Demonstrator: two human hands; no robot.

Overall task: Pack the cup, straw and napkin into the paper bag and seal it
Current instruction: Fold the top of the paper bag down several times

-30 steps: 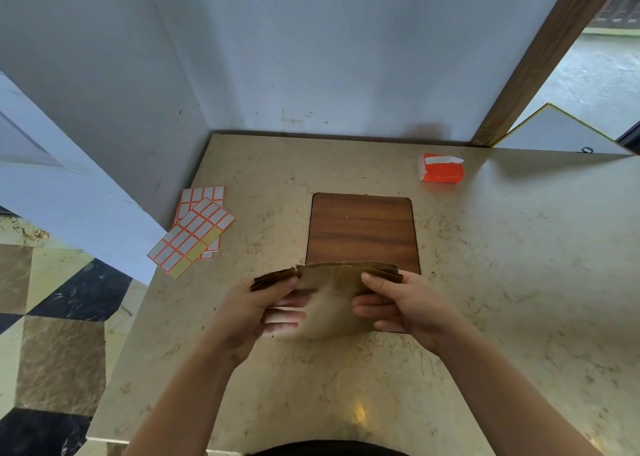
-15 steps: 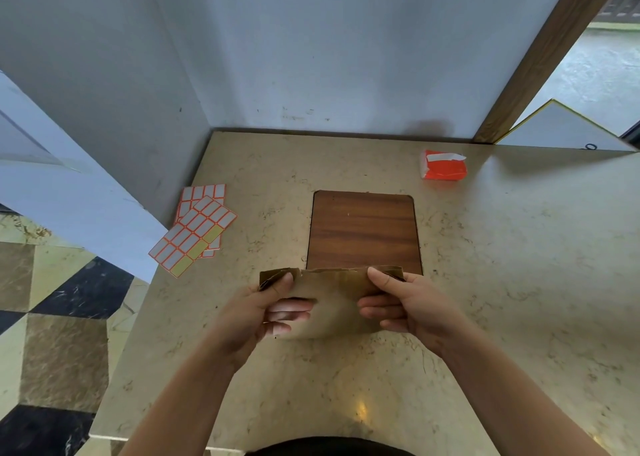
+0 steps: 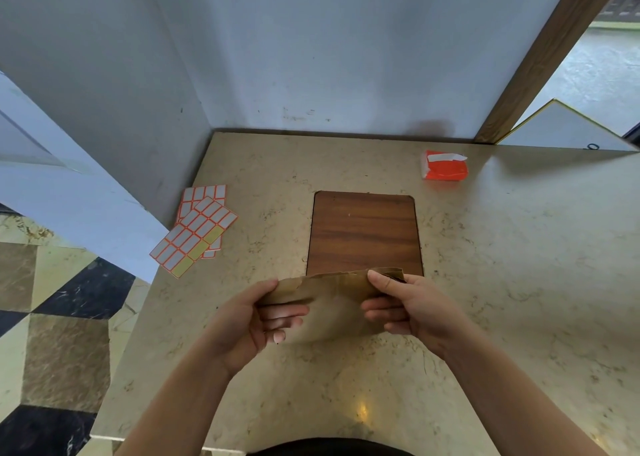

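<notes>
Head view: marble counter (image 3: 519, 282), grey walls (image 3: 311, 57); left hand (image 3: 254, 317), right hand (image 3: 407, 308) pinch paper bag (image 3: 332, 303).

both forearms bare to the frame edge (no sleeves visible), dark garment (image 3: 329, 448) at bottom centre.

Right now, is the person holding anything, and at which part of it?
Both hands hold the brown paper bag near its top edge: the left hand pinches the left end, the right hand the right end.
</notes>
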